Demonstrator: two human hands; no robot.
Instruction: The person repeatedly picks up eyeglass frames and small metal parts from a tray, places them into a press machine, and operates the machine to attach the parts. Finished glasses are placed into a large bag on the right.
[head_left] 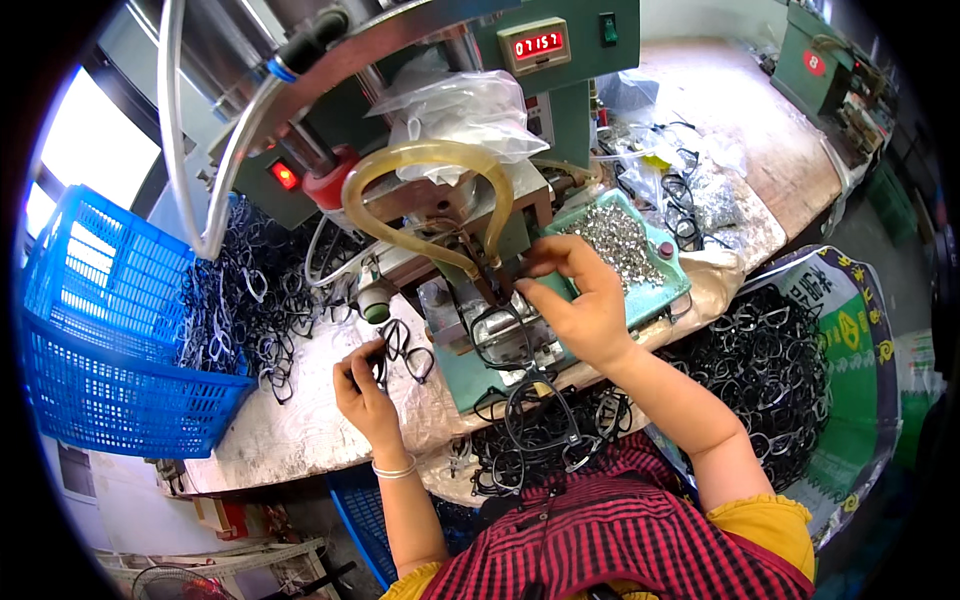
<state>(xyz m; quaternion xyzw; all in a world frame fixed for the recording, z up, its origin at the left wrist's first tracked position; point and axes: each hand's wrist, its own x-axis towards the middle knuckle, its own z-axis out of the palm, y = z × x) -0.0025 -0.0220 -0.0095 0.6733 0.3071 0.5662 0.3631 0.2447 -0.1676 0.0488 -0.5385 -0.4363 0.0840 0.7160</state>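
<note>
Black plastic spectacle frame point(400, 345) sits in the left hand point(365, 385), low on the pale worn benchtop point(300, 440) just left of the green press machine point(480, 200). Left fingers curl shut around one rim of that frame; other rim sticks out to the right, clear of the hand. Silver bangle point(395, 468) on the left wrist.

Right hand point(580, 305) is up at the machine's work point, thumb and forefinger pressed together on something small at the tip; too small to tell what. A second black frame point(505, 335) lies on the metal fixture plate point(520, 345) right under that hand, touching the plate. Yellowish clear rubber hose point(430, 170) loops over the fixture, above the hand.

Teal shallow tray of small silver metal parts point(615, 240) sits just behind the right hand, touching the back of the fingers or nearly so. Crumpled clear plastic bag point(460, 110) is wrapped on the machine head. Blue plastic mesh basket point(110, 330) stands at far left, a heap of black frames point(250, 300) between it and the machine. More black frames fill a woven sack point(850, 340) at right and pile up at the bench edge point(530, 430) near the person's red checked apron point(620, 540).
</note>
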